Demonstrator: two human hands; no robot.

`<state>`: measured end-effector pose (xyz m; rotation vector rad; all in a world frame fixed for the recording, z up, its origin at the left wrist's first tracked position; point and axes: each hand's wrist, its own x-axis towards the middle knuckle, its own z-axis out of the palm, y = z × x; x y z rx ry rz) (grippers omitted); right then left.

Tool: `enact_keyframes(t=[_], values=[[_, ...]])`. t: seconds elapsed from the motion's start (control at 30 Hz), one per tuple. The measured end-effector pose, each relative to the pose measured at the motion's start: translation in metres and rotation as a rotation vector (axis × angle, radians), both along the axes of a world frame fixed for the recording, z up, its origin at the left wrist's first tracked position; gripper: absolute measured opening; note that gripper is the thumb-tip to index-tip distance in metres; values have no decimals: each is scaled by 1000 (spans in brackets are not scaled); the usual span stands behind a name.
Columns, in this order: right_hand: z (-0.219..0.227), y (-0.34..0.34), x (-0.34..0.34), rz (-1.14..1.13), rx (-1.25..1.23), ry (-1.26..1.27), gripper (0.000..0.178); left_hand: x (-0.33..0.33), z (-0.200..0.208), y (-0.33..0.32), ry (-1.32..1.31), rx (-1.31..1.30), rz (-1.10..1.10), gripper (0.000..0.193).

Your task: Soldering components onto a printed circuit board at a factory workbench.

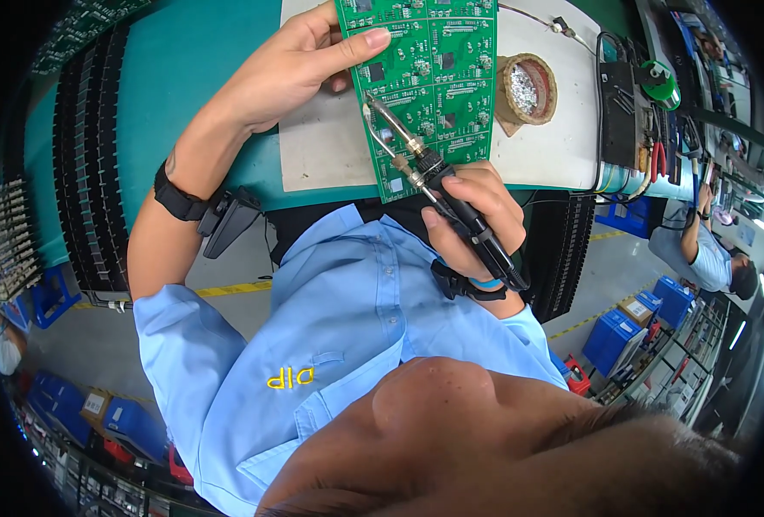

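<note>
A green panel of circuit boards (468,65) is held above a pale mat (309,155) on the bench. My left hand (300,65) grips the panel's left edge, thumb on top and fingers beneath. My right hand (477,211) is wrapped round a black soldering iron (434,165), which has a thin metal side tube fixed along it. The iron's tip points up and left to the panel's left edge, below my left thumb. Whether it touches a joint is too small to tell.
Right of the panel stands a round tub (547,108) of silvery bits. A black tool rack (621,103), a green spool (660,84) and red-handled pliers (658,161) are farther right. Black slotted racks (98,164) stand at left. Another person (696,254) sits at far right.
</note>
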<state>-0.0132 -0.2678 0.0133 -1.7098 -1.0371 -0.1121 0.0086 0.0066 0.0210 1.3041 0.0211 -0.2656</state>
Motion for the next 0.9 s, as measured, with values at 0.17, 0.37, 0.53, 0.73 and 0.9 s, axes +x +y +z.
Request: enact_keyframes(t=[0.17,0.37,0.53,0.73,0.9], values=[[0,0,0,2,-1,-5,43,-1,1,-1,-33,-33,-2,29],[1,0,1,21,-1,-10,44,16,-25,0,-604,-244,-141,29],[1,-3,0,6,-9,-3,43,1,0,-3,-3,-74,0,28],[2,-4,0,16,-16,-2,43,35,-48,-1,-924,-324,-228,29],[0,-5,0,3,-3,-6,42,19,-24,-4,-541,-312,-179,30]])
